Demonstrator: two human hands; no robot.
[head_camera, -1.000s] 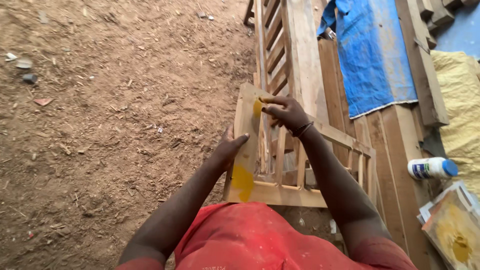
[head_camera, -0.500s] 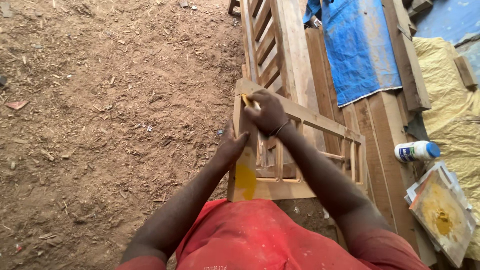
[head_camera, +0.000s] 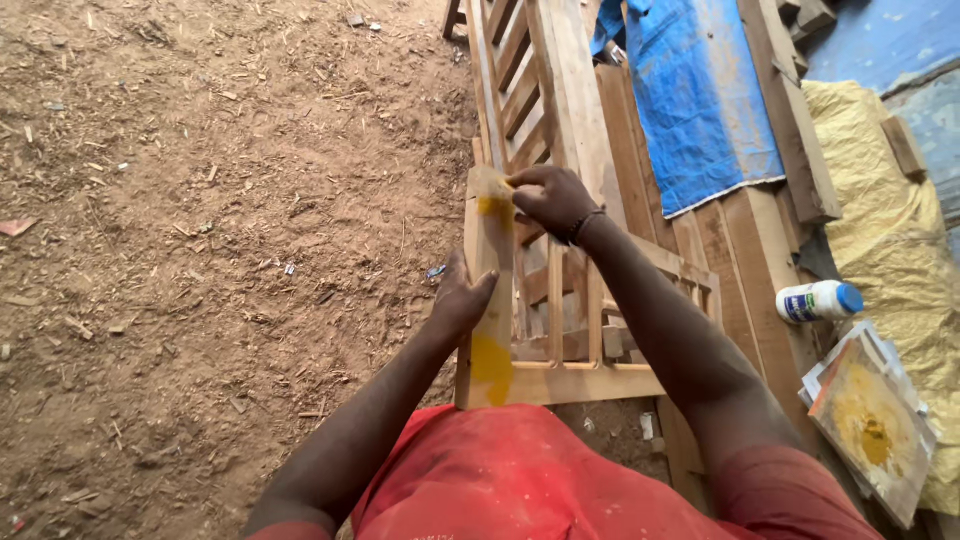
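Left hand (head_camera: 462, 298) is resting half open, thumb and fingers bracing the near side rail of the wooden frame (head_camera: 560, 378), which is standing tilted in front of the person's red shirt (head_camera: 520, 480). Right hand (head_camera: 550, 198) is pressing loosely curled fingertips into a yellow filler smear (head_camera: 492, 205) at the frame's far top corner. Beyond, slatted frames (head_camera: 520, 90) and a blue tarp (head_camera: 700, 100) are lying beside the dirt floor (head_camera: 200, 200)
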